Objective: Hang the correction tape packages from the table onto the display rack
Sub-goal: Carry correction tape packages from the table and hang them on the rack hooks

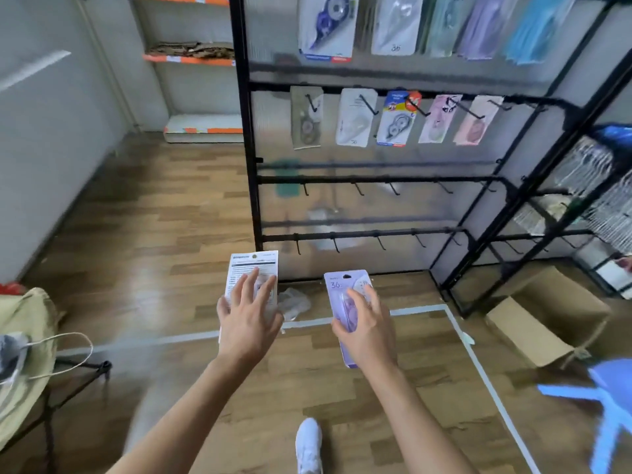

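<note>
Head camera looks down on two correction tape packages held out side by side, low in front of the display rack (247,131). The white package (254,268) is in the left hand (248,319), its printed back side facing up; the fingers lie spread and nearly straight over the card, and how the thumb grips it cannot be made out. The purple package (342,285), marked "36" near its top, is in the right hand (366,326), whose fingers curl over the blister and clasp it. The two packages are apart, neither touching the rack, and both appear just below the lowest hook bar (359,233).

Above that bar is another hook bar (376,179), and higher still a row of five hanging packages (393,121) on hooks, with a top row of larger packages (326,25) over them. The rack is a black frame with a translucent back panel, and a second black rack joins it at an angle on the right.

On the wood floor (154,234), a crumpled clear wrapper (294,302) lies between the hands near the rack's foot, and a white tape line (478,367) crosses beneath them. A white shoe (308,443) shows at the bottom edge. An open cardboard box (547,323) sits to the right, near a blue plastic chair (612,398). A tan bag (24,336) rests at far left, and orange-edged shelves (191,59) stand in the back corner.
</note>
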Demonstrator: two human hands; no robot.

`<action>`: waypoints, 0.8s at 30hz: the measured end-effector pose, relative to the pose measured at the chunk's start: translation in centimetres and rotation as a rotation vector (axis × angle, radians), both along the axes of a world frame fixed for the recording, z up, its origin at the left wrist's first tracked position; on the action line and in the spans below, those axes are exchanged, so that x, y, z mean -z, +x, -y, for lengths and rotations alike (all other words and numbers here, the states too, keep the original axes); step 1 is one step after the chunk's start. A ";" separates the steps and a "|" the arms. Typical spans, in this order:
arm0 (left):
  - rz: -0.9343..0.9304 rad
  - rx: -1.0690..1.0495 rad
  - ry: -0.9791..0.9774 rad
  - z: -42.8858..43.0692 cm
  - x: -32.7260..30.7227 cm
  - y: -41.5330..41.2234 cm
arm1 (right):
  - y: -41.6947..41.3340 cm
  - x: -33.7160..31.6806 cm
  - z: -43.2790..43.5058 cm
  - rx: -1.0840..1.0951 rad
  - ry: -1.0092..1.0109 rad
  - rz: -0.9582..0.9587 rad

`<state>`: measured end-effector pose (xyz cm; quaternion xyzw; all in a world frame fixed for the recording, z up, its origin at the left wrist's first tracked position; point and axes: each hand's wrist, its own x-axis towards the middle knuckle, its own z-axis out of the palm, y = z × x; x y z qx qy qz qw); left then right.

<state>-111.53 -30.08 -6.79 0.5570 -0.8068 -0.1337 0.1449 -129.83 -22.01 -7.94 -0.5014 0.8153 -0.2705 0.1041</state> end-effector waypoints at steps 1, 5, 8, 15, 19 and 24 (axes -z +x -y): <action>-0.011 0.014 -0.008 1.3 -0.1 -1.6 | -1.5 -0.2 1.0 0.015 -0.005 0.000; -0.039 0.057 -0.026 6.4 -0.6 -8.0 | -7.7 -1.2 5.0 0.048 -0.014 -0.046; -0.056 0.114 -0.040 10.0 -1.6 -12.9 | -12.5 -2.6 8.1 0.092 -0.059 -0.065; -0.113 0.192 -0.112 15.1 -4.3 -22.1 | -21.3 -5.0 12.9 0.141 -0.137 -0.134; -0.126 0.208 -0.155 17.2 -5.5 -27.1 | -26.0 -5.7 15.5 0.126 -0.194 -0.135; -0.177 0.189 -0.224 19.4 -6.7 -34.4 | -33.1 -6.7 18.6 0.069 -0.260 -0.136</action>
